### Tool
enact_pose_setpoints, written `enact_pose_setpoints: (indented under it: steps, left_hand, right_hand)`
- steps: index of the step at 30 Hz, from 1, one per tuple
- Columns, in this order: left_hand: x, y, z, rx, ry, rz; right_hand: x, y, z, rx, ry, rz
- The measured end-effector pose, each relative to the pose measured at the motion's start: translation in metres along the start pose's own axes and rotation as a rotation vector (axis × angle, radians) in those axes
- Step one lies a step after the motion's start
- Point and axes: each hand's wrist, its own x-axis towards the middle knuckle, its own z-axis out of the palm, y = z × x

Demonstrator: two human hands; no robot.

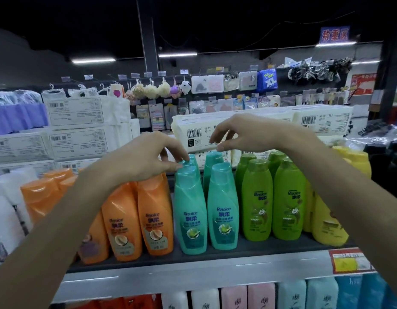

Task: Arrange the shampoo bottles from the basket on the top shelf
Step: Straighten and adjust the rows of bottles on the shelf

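On the top shelf (271, 250), shampoo bottles were stood upright in rows by colour: orange bottles (157, 217), teal bottles (223, 208), green bottles (257, 201) and yellow bottles (326, 221). The cap of the rear left teal bottle (192, 159) was pinched by the fingertips of the left hand (146, 157). The right hand (244, 134) was held just above the rear right teal bottle (213, 159), fingers loosely curled, nothing gripped.

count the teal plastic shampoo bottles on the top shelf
4. Two teal plastic shampoo bottles stand at the front, left and right; two more stand right behind them, left and right, mostly caps showing. Others may be hidden further back.
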Motion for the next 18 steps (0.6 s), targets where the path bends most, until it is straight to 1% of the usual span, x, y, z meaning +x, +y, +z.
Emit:
enact_pose_setpoints:
  steps: [3,8,15,18]
  left_hand:
    - [0.002,-0.004,0.001,-0.023,-0.002,0.02]
    - [0.004,-0.007,0.002,-0.018,0.003,0.048]
    - [0.003,-0.01,0.002,-0.052,0.016,0.069]
    - [0.003,-0.011,0.003,-0.074,0.017,0.07]
  right_hand:
    - [0.006,0.0,0.006,-0.005,-0.071,-0.015]
    - [0.01,-0.001,0.013,0.016,-0.119,-0.018]
    - [0.017,-0.002,0.018,-0.03,-0.142,-0.009]
    - [0.019,-0.002,0.02,-0.032,-0.118,-0.013]
